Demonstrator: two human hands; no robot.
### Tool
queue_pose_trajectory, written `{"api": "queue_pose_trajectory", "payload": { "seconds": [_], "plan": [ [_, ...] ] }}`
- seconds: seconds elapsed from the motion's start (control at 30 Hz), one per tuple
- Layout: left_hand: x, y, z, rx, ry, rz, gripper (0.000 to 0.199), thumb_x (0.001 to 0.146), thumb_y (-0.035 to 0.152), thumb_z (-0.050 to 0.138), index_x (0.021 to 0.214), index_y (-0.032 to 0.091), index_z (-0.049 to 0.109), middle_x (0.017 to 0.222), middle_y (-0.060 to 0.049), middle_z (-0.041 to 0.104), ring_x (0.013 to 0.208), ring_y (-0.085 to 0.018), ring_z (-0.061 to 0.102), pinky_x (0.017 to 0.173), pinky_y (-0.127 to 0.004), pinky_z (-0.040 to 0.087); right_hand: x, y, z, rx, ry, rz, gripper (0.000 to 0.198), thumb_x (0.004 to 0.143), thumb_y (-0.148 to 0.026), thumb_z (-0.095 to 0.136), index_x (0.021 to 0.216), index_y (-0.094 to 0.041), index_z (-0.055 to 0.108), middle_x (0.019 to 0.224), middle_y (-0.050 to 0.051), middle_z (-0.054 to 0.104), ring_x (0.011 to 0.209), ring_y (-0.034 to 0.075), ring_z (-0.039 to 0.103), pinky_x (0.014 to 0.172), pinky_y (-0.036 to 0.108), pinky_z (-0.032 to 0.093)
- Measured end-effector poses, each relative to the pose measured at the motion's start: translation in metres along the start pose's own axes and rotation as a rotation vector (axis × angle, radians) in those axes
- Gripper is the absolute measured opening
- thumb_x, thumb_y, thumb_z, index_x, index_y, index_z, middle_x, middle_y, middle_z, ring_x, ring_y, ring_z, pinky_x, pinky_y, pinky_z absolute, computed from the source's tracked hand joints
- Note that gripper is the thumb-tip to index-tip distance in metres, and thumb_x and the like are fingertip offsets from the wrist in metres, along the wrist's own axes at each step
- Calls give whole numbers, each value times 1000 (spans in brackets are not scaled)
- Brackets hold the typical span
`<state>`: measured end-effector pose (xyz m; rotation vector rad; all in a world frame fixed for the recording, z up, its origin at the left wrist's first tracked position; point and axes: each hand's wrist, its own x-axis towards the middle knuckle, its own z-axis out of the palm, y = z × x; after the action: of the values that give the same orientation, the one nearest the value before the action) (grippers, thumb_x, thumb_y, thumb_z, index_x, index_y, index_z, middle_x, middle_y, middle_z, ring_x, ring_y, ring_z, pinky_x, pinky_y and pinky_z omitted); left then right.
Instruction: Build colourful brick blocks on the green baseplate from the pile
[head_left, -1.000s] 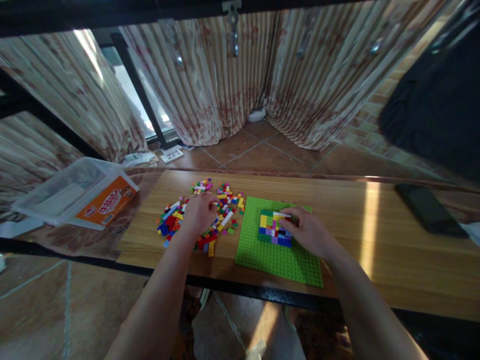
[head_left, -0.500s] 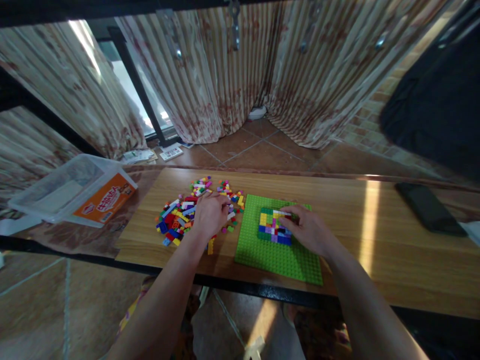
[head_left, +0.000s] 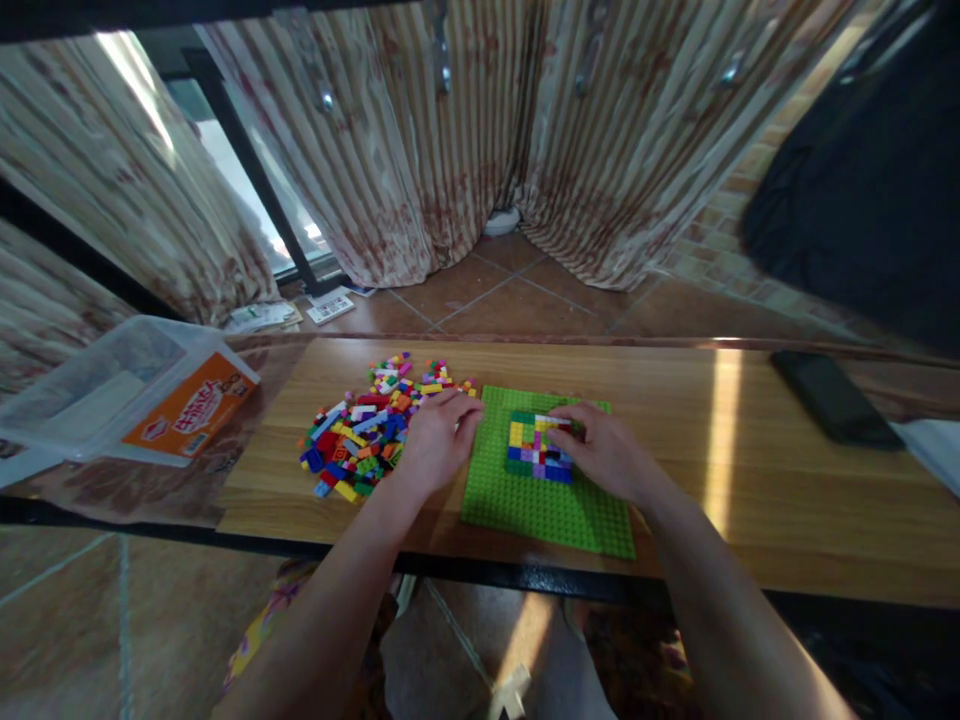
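Observation:
A green baseplate (head_left: pixel 547 515) lies on the wooden table, and a low multicoloured build of toy bricks (head_left: pixel 536 450) stands on it. My right hand (head_left: pixel 604 455) is closed at the build's right side, its thumb and fingers against the bricks there and hiding part of them. Beside the baseplate's left edge, above the table, is my left hand (head_left: pixel 435 445), thumb and fingers drawn together; whatever is between them is too small or hidden to make out. Left of that hand spreads a pile of loose toy bricks (head_left: pixel 352 440), partly covered by it.
A clear plastic box (head_left: pixel 97 390) with an orange label stands left of the wooden tabletop (head_left: pixel 667 400). A dark phone (head_left: pixel 836 400) lies at the right, near some white paper (head_left: pixel 930 450). Striped curtains (head_left: pixel 360 150) hang beyond the table.
My left hand has left the brick pile and moved right, to the baseplate's left edge. My right hand stays at the build. The camera view has shifted slightly.

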<state>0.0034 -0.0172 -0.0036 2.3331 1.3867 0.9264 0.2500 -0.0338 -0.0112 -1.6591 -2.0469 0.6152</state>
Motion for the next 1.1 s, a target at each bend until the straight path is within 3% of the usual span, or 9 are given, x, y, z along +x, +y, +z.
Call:
{"api": "queue_pose_trajectory", "payload": {
  "seconds": [0.27, 0.73, 1.1],
  "plan": [
    [-10, 32, 28, -102, -89, 125, 14, 95, 22, 54, 91, 22, 68, 91, -1, 72, 90, -17, 64, 86, -33, 48, -1, -3, -1, -7, 11, 14, 29, 91, -34, 55, 108, -15, 69, 97, 9, 68, 75, 19, 62, 73, 32, 47],
    [-9, 36, 32, 23, -97, 186, 20, 98, 24, 49, 92, 23, 69, 93, 0, 73, 90, -17, 62, 95, -39, 39, 0, -1, 1, -7, 14, -20, 25, 91, -30, 55, 107, -18, 69, 104, 11, 69, 91, 22, 65, 83, 33, 48],
    [-12, 39, 36, 194, -110, 249, 22, 98, 26, 49, 93, 24, 70, 95, -2, 71, 92, -19, 60, 103, -45, 33, -1, -4, 0, -30, 21, -12, 26, 93, -32, 53, 107, -18, 69, 102, 10, 69, 88, 21, 65, 81, 32, 48]
  ]
}}
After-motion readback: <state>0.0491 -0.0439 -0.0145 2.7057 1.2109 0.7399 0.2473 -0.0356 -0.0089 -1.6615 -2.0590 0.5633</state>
